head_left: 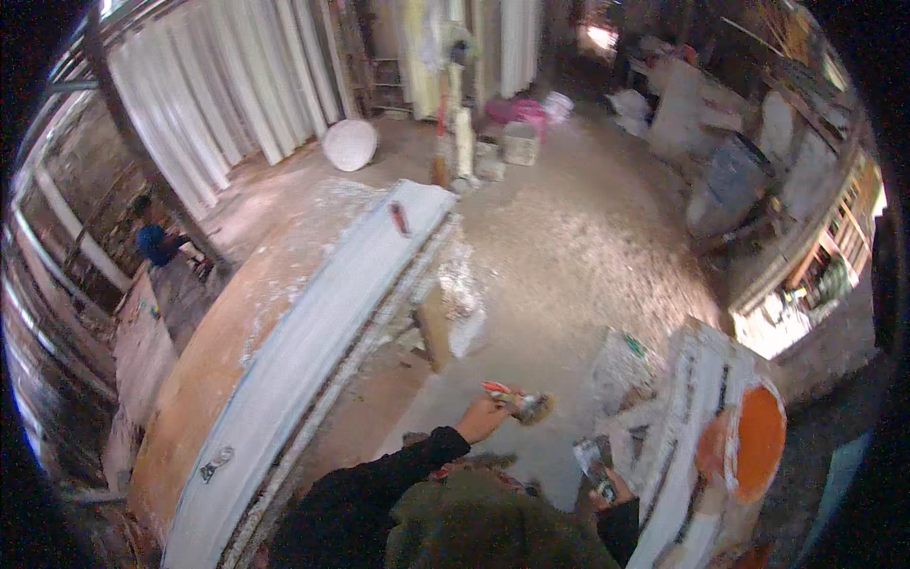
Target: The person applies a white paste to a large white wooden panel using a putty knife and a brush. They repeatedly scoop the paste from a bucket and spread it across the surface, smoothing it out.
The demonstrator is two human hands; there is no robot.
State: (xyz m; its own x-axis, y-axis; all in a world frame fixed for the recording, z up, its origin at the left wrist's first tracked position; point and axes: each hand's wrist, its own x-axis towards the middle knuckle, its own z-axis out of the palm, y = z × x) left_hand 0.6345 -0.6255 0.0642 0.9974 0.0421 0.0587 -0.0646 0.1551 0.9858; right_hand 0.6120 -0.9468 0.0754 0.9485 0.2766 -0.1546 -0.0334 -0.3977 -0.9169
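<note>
My left hand point(482, 420), at the end of a black sleeve, is closed around a brush point(531, 408) with tan bristles and a bit of red-orange at its handle end. The brush is held out over the grey floor, in front of my body. Lower to the right, my right hand point(611, 490) is closed on a flat, scraper-like tool point(592, 455) with a greyish blade; blur hides its exact kind. Left of me, a long white moulding point(322, 313) runs along a worktable. A red-handled tool point(400, 219) and a small metallic tool point(216, 465) lie on it.
An orange bucket point(761, 444) is tipped on a white-crusted bench point(697, 417) at my right. A dark barrel point(735, 175) stands farther back. White plaster strips point(218, 95) line the back left. A round white disc point(350, 145) and pale buckets point(520, 144) are on the floor.
</note>
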